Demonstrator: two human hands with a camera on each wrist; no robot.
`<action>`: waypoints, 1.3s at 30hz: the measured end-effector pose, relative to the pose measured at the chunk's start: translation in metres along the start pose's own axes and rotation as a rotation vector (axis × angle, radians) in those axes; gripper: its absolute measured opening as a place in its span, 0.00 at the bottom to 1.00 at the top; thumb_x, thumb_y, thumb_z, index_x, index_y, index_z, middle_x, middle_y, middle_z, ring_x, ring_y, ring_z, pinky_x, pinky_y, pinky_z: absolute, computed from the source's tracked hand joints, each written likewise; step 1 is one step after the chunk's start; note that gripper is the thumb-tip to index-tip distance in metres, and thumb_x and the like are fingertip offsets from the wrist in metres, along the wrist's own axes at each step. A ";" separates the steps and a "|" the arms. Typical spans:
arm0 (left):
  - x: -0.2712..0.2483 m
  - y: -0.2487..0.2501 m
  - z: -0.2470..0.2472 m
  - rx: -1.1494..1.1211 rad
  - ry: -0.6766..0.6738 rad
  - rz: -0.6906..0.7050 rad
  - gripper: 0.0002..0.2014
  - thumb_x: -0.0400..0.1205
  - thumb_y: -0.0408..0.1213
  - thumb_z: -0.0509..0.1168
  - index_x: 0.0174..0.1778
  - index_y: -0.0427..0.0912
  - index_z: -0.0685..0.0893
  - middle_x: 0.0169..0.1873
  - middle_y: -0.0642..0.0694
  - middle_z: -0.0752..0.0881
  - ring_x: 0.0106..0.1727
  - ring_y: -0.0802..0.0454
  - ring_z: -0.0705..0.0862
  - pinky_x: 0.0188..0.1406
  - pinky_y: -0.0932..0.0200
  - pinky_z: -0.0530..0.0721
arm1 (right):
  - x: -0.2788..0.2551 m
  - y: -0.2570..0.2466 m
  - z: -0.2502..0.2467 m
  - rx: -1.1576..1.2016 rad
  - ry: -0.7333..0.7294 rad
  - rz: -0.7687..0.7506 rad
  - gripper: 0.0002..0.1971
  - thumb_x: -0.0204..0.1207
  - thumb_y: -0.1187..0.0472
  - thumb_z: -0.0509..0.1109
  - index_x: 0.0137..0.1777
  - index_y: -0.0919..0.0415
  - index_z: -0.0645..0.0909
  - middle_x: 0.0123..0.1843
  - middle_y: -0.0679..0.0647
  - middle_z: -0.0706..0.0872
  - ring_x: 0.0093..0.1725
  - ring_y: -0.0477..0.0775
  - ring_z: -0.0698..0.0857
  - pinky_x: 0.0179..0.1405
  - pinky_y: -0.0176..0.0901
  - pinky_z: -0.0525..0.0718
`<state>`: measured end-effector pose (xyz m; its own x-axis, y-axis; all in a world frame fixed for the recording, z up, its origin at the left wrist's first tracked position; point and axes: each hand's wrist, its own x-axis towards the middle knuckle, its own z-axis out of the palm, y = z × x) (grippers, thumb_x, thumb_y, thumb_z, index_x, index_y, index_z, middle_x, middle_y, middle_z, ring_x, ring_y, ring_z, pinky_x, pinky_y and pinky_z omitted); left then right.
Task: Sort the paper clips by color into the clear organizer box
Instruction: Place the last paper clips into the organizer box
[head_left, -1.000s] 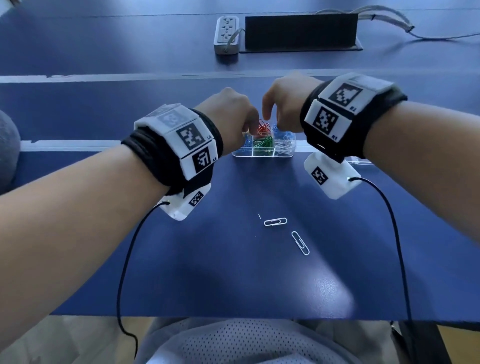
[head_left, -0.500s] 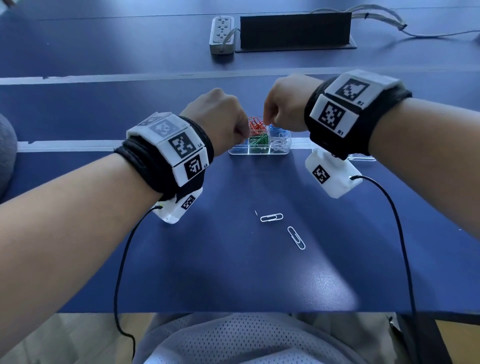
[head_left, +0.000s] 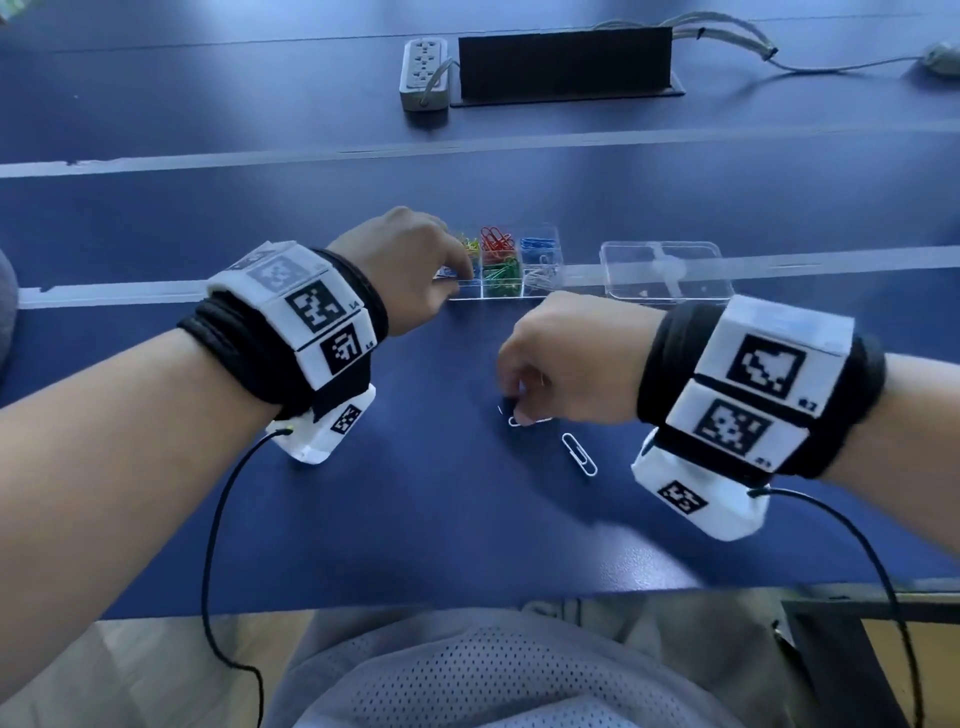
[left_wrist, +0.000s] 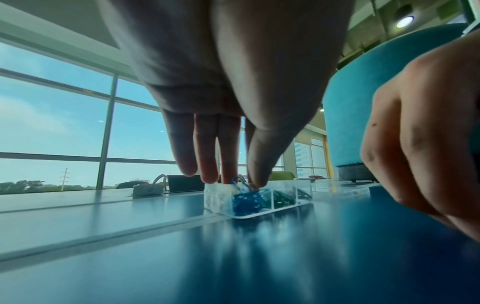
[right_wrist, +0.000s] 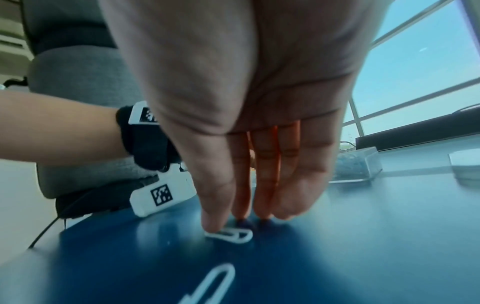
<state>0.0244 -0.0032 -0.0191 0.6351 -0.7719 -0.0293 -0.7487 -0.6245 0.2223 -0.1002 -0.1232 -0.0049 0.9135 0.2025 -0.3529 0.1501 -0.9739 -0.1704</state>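
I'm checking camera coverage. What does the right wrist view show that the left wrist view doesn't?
Only the right wrist view shows the two white paper clips on the blue table: the right hand's thumb touches the farther white clip, and the nearer white clip lies loose.

Only the left wrist view shows the left hand pinching a blue paper clip above a compartment.

Both show the clear plastic organizer box.

Pwr strip (head_left: 424, 73), blk panel (head_left: 565, 62), cables (head_left: 727, 31).
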 end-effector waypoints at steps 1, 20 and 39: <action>0.000 0.001 0.001 0.016 -0.011 0.011 0.13 0.80 0.38 0.64 0.59 0.46 0.87 0.60 0.42 0.84 0.64 0.43 0.79 0.67 0.51 0.75 | 0.000 0.000 0.003 -0.002 0.003 0.006 0.09 0.74 0.55 0.70 0.50 0.55 0.88 0.43 0.49 0.87 0.47 0.56 0.83 0.45 0.40 0.80; -0.010 0.002 -0.003 -0.063 0.065 -0.064 0.13 0.77 0.39 0.67 0.55 0.40 0.78 0.46 0.47 0.74 0.47 0.49 0.73 0.49 0.60 0.69 | -0.044 0.009 0.013 0.163 -0.118 0.310 0.13 0.76 0.53 0.59 0.43 0.60 0.82 0.41 0.54 0.85 0.46 0.58 0.81 0.47 0.44 0.82; 0.019 -0.010 -0.004 0.034 -0.253 -0.348 0.55 0.60 0.52 0.81 0.79 0.46 0.58 0.69 0.42 0.79 0.68 0.39 0.78 0.67 0.46 0.78 | -0.004 0.020 -0.015 0.217 0.118 0.326 0.11 0.68 0.66 0.70 0.46 0.51 0.89 0.39 0.49 0.87 0.43 0.51 0.84 0.48 0.37 0.84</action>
<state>0.0446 -0.0116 -0.0176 0.7878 -0.5165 -0.3357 -0.5062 -0.8533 0.1249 -0.0951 -0.1448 0.0066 0.9391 -0.1385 -0.3146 -0.2261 -0.9382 -0.2619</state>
